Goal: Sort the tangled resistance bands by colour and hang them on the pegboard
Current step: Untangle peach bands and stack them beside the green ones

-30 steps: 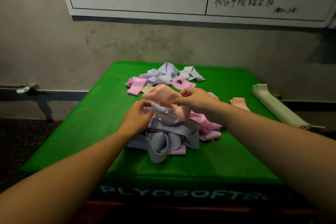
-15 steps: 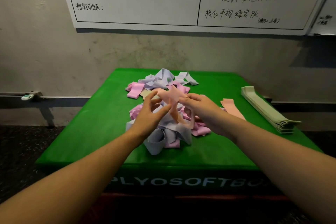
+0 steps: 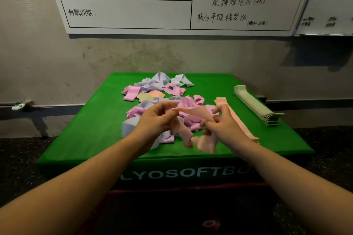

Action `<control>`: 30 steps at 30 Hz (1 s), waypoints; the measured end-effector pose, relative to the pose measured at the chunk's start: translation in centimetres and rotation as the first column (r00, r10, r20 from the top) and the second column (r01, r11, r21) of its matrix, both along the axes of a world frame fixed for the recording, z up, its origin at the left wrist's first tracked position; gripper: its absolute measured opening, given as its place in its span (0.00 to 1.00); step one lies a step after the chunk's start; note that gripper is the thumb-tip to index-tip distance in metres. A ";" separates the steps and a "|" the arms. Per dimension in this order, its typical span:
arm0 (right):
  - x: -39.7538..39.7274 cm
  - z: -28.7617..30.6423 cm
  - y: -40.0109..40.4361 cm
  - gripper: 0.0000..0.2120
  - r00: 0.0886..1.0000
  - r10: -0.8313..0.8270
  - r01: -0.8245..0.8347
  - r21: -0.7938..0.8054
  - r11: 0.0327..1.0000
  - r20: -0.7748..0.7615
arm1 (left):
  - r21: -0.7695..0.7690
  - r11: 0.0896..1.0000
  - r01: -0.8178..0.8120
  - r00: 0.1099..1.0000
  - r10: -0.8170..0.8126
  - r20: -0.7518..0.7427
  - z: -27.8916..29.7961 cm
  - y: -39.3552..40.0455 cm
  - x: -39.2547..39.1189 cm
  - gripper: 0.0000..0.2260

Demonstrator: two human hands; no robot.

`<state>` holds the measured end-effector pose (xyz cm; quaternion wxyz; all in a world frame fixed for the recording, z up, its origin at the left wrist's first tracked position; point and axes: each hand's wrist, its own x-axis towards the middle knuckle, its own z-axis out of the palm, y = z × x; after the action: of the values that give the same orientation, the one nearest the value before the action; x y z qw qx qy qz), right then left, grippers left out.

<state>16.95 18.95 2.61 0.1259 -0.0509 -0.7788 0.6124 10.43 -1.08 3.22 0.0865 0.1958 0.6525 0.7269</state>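
A peach resistance band [image 3: 198, 114] is stretched between my two hands above the green box top [image 3: 91, 131]. My left hand [image 3: 156, 122] pinches its left end and my right hand [image 3: 225, 126] pinches its right end, while loose loops of it hang down near the front edge. Under and behind my hands lies a tangled pile of pink and lilac bands [image 3: 187, 103]. A second heap of lilac, pink, peach and tan bands [image 3: 156, 86] sits farther back. A flat peach band [image 3: 238, 118] lies just right of my right hand.
A neat stack of pale green bands [image 3: 256, 105] lies along the box's right edge. A whiteboard [image 3: 172, 0] with handwriting hangs on the wall behind. A small teal-and-white object [image 3: 18, 106] sits on a wall rail at left. Dark floor surrounds the box.
My hands have lifted the peach band out of the pile and drawn it apart sideways, my right hand moving right. The camera has tilted up, showing more of the whiteboard.
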 end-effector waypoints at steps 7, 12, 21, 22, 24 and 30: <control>3.8 0.6 -1.9 0.25 0.965 0.252 -0.252 -0.002 0.968 0.070 | -0.019 1.000 -0.004 1.000 0.004 0.013 1.9 1.2 3.4 0.06; 5.6 2.2 -2.6 0.07 0.979 0.200 -0.203 -0.127 0.971 -0.036 | -0.050 0.999 0.005 1.000 -0.004 0.016 3.4 1.4 5.4 0.05; 7.8 3.0 0.9 0.14 0.929 -0.140 0.293 0.448 0.844 -0.344 | -0.279 0.955 0.104 0.979 -0.147 -0.138 4.6 0.9 7.9 0.10; 8.1 3.1 1.0 0.12 0.927 -0.132 0.293 0.457 0.839 -0.352 | -0.297 0.949 0.106 0.976 -0.157 -0.153 4.4 1.0 8.1 0.10; 8.3 3.1 1.2 0.12 0.933 -0.126 0.282 0.467 0.838 -0.338 | -0.301 0.948 0.104 0.972 -0.160 -0.169 4.0 1.4 8.4 0.11; 8.2 3.2 1.4 0.09 0.969 -0.035 0.164 0.531 0.831 -0.245 | -0.214 0.955 0.204 0.959 -0.239 -0.153 3.9 2.2 9.9 0.22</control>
<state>25.19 20.38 5.79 0.2543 0.0161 -0.8981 0.3585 20.28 1.09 7.16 0.1284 0.3223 0.6997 0.6246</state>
